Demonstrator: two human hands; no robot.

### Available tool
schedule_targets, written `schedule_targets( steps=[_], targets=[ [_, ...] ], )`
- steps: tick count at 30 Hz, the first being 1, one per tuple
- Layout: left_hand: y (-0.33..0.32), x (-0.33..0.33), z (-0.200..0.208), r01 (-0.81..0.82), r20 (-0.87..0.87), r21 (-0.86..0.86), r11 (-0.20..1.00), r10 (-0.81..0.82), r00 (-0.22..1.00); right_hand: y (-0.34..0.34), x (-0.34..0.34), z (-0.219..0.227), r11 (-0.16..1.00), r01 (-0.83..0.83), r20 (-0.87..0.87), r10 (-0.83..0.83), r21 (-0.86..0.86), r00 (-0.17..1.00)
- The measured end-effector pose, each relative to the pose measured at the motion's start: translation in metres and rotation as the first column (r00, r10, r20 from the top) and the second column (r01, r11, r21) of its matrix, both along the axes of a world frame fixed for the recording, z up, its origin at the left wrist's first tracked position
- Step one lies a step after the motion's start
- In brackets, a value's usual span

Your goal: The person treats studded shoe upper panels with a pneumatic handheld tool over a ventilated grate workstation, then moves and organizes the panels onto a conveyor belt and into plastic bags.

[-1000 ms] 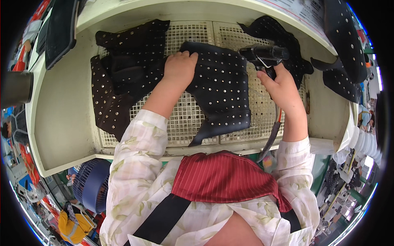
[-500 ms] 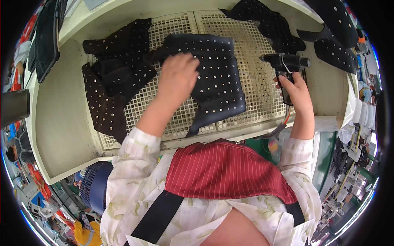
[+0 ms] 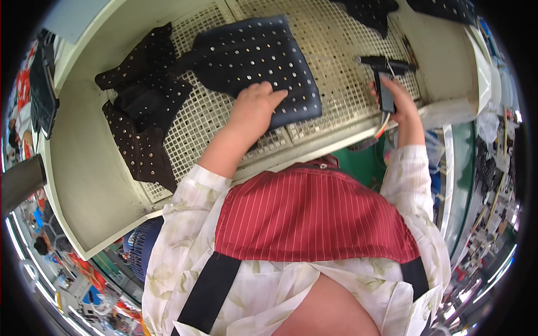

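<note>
A black piece of fabric (image 3: 269,61) dotted with shiny studs lies flat on a pale perforated grid (image 3: 330,50). On its lower left edge is my left hand (image 3: 255,109), fingers curled and closed on the cloth, the thumb side pointing right; the fingertips are partly hidden. My right hand (image 3: 400,103) grips the handle of a black pistol-shaped tool (image 3: 386,66), clear of the fabric on its right. The tool's nozzle points left, and a reddish cable (image 3: 383,126) runs down from the handle.
Crumpled studded dark fabric (image 3: 140,95) lies left on the grid. More studded pieces (image 3: 370,11) hang over the far right. A raised cream wall (image 3: 73,196) borders the tray. A blue fan (image 3: 143,246) stands below its left front edge.
My left hand has moved down the fabric from its upper left part to its lower edge. The right hand still holds the tool. The whole view has shifted and tilted.
</note>
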State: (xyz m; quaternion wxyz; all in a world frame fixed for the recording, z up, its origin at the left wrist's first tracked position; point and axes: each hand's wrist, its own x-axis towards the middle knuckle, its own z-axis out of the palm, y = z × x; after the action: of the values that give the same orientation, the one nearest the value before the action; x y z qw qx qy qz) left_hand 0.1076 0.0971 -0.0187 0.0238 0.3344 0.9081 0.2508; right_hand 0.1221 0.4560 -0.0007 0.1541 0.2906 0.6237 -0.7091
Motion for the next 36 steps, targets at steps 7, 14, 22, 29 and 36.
schedule_targets(
  steps=[7, 14, 22, 29, 36],
  targets=[
    [0.002, -0.004, 0.009, 0.090, -0.089, -0.185, 0.979, -0.108, 0.990, -0.005, 0.002, 0.001, 0.998, 0.044, -0.037, -0.043, 0.037, 0.998],
    [-0.005, -0.003, 0.004, -0.019, 0.114, -0.060, 0.998, 0.026, 0.993, -0.003, 0.014, -0.011, 0.975, 0.050, -0.031, -0.044, 0.217, 0.999],
    [-0.015, -0.029, 0.046, -0.342, 0.427, 0.457, 0.821, 0.135, 0.894, -0.036, 0.056, 0.010, 0.619, 0.235, -0.385, 0.117, 0.750, 0.916],
    [-0.010, -0.007, 0.068, -0.418, 0.558, 0.562, 0.713, 0.045, 0.828, -0.141, 0.063, 0.032, 0.800, -0.327, -0.384, 0.547, 0.503, 0.744],
    [0.010, 0.015, 0.067, -0.346, 0.540, 0.581, 0.737, -0.030, 0.841, -0.171, 0.041, 0.037, 0.906, -0.286, -0.585, 0.055, -0.310, 0.809]
  ],
)
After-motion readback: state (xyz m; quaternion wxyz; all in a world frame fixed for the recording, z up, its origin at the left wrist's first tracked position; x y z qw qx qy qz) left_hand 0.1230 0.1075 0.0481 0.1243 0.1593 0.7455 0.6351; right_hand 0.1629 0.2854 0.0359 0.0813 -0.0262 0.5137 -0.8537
